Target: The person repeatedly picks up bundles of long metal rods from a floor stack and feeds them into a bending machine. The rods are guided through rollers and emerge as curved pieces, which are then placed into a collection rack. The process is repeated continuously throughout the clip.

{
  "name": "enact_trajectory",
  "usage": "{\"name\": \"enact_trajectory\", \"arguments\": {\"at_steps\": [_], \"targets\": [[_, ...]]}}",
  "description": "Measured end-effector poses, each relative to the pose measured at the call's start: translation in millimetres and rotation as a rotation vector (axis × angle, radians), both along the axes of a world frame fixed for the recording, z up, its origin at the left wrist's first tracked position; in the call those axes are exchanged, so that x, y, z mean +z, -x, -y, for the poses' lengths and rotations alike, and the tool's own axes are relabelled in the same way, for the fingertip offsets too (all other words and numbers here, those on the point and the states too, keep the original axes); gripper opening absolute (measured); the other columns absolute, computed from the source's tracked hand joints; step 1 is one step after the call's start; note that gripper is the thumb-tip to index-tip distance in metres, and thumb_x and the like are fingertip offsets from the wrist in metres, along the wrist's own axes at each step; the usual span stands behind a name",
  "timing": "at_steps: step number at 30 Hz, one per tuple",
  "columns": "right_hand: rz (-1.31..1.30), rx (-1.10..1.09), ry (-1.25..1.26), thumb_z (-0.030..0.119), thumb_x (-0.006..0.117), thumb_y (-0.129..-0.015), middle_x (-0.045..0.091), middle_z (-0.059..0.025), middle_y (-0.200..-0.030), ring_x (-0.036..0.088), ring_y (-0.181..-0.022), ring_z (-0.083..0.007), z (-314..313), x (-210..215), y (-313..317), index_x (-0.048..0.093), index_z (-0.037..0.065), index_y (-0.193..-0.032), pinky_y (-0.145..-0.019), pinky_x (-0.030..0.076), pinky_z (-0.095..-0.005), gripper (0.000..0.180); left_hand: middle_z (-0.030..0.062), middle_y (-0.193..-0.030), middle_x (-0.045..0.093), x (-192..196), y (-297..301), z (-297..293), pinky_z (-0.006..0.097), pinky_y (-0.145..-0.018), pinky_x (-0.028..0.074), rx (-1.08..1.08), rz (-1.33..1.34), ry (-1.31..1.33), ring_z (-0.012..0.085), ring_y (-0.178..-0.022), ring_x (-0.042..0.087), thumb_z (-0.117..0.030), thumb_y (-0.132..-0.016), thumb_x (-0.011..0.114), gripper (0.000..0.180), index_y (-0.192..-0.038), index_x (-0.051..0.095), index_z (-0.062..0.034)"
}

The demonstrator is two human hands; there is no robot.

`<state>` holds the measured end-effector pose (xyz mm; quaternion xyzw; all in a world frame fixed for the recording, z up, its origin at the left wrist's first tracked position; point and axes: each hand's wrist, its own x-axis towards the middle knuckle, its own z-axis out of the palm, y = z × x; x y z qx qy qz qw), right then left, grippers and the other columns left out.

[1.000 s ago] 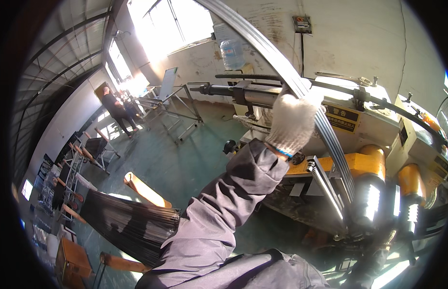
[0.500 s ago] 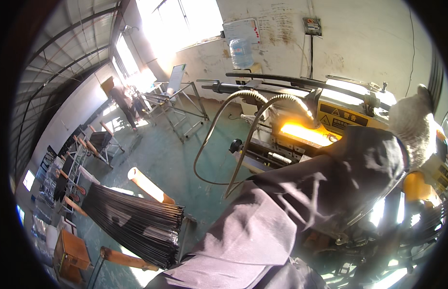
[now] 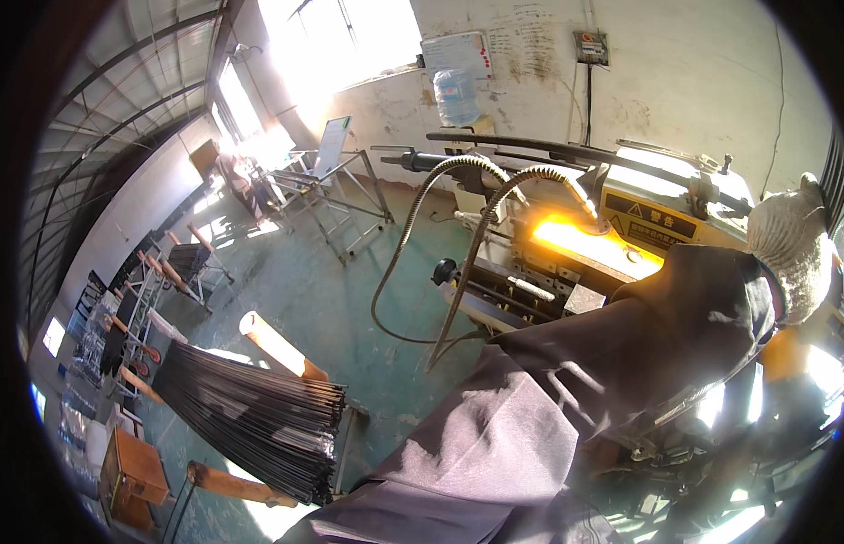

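1. Reaching far right, the gloved hand now sits at the machine's right end, higher than before.
2. Whether it grips anything, I cannot tell.
3. Rod bundle stays lower left.

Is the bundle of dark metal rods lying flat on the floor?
No, the rod bundle rests raised on a rack with wooden-handled posts.

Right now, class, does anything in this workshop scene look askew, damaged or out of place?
Nothing clearly damaged or spilled. The bundle of dark rods lies orderly on its rack; the gloved hand reaches over the yellow machine.
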<state>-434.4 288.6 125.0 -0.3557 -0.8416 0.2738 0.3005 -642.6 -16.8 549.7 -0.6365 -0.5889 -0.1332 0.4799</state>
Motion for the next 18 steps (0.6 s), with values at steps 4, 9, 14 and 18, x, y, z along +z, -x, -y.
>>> {"name": "enact_trajectory", "arguments": {"at_steps": [4, 9, 14, 18], "targets": [[0.018, 0.005, 0.007, 0.024, 0.067, -0.101, 0.074, -0.0211, -0.116, 0.072, -0.105, -0.0295, -5.7, -0.3, -2.4, 0.071, 0.000, -0.120, -0.092, 0.059, -0.0404, 0.031, 0.0129, -0.096, 0.075, -2.9, 0.1, -2.4, 0.038, -0.073, 0.058, -0.020, 0.002, 0.000, 0.0283, -0.081, 0.072, -0.010, -0.104, 0.064, 0.018, -0.116, 0.074, -0.0001], [0.033, 0.020, -0.002, 0.020, 0.068, -0.100, 0.073, -0.0200, -0.117, 0.071, -0.106, -0.0275, -23.8, -1.9, -9.6, 0.071, 0.000, -0.117, -0.092, 0.058, -0.0389, 0.027, 0.0142, -0.098, 0.076, -4.9, -3.4, -5.8, 0.039, -0.075, 0.059, -0.043, 0.003, -0.001, 0.0296, -0.083, 0.073, -0.008, -0.102, 0.065, 0.019, -0.117, 0.074, -0.0003], [0.048, 0.038, 0.018, 0.017, 0.069, -0.100, 0.073, -0.0190, -0.117, 0.071, -0.107, -0.0254, -32.6, 1.3, -17.9, 0.071, 0.001, -0.115, -0.093, 0.057, -0.0374, 0.022, 0.0155, -0.101, 0.077, -1.8, -4.9, -9.0, 0.040, -0.077, 0.060, -0.079, 0.006, 0.002, 0.0309, -0.085, 0.074, -0.006, -0.101, 0.066, 0.021, -0.118, 0.075, -0.0004], [-0.013, 0.056, 0.043, 0.016, 0.070, -0.101, 0.073, -0.0171, -0.114, 0.070, -0.104, -0.0233, -21.2, 19.7, -26.5, 0.072, 0.002, -0.114, -0.091, 0.057, -0.0360, 0.020, 0.0165, -0.103, 0.078, 0.2, -0.1, -17.6, 0.041, -0.079, 0.061, -0.094, -0.013, 0.006, 0.0319, -0.086, 0.075, -0.005, -0.100, 0.066, 0.022, -0.119, 0.076, -0.0004]]}}
